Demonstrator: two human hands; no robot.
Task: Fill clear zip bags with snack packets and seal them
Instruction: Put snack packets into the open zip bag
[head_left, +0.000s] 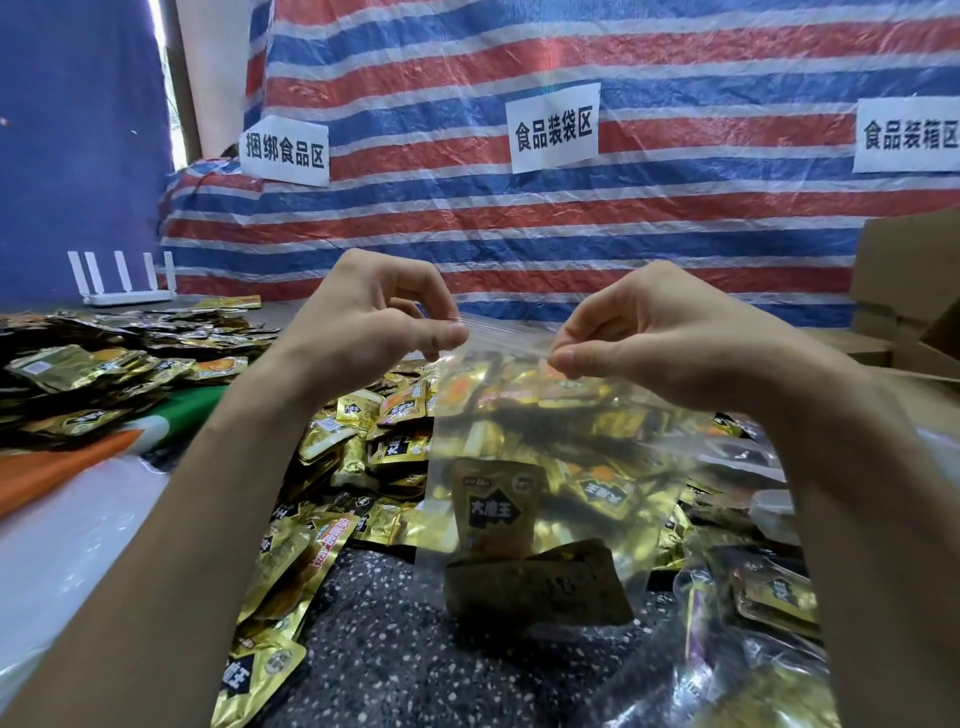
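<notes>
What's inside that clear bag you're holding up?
The clear zip bag holds a few gold snack packets near its bottom. Their exact number is unclear, because loose packets behind show through.

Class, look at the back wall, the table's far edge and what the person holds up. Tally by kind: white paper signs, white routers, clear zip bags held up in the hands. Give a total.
White paper signs: 3, left, middle, right
White routers: 1
Clear zip bags held up: 1, pinched by the left hand and right hand
Total: 5

The clear zip bag (540, 457) hangs upright, holding perhaps three gold snack packets (493, 509) near its bottom.
</notes>
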